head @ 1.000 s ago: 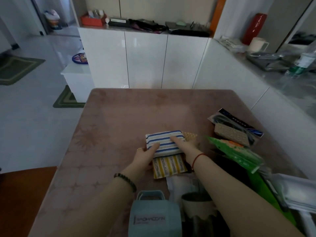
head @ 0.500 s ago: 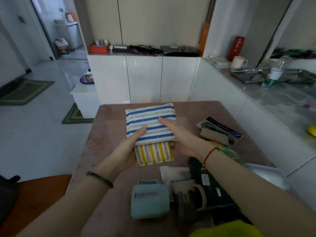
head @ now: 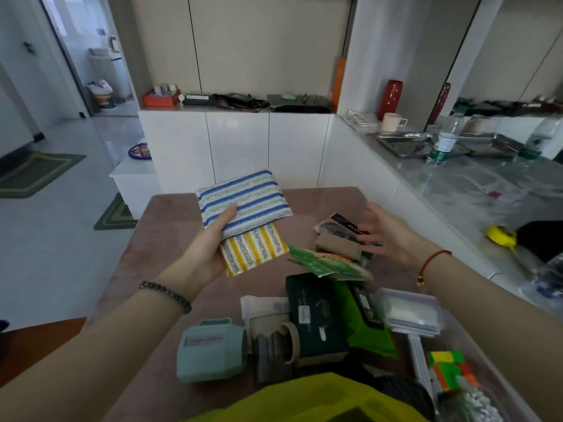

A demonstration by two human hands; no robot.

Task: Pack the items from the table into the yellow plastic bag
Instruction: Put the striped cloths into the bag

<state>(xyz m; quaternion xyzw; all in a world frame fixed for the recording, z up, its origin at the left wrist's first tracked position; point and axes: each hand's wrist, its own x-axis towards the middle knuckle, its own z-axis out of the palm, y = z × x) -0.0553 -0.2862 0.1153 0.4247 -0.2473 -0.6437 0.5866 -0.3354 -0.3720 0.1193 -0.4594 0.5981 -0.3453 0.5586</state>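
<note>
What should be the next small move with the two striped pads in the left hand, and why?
Probably bring the left hand back and down to the yellow plastic bag at the near edge. It alone holds the blue-striped pad stacked on the yellow-striped pad, lifted off the table; the right hand is open and empty.

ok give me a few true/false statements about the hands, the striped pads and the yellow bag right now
1. The left hand holds the blue striped pad and the yellow striped pad together. True.
2. The right hand grips the pads too. False: it is open and apart from them, above the items at the table's right.
3. The yellow pad lies on top of the blue one. False: the blue pad overlaps it.
4. The yellow bag is at the near edge of the view, below the hands. True.
5. The teal box is already in the bag. False: it sits on the table.
</note>
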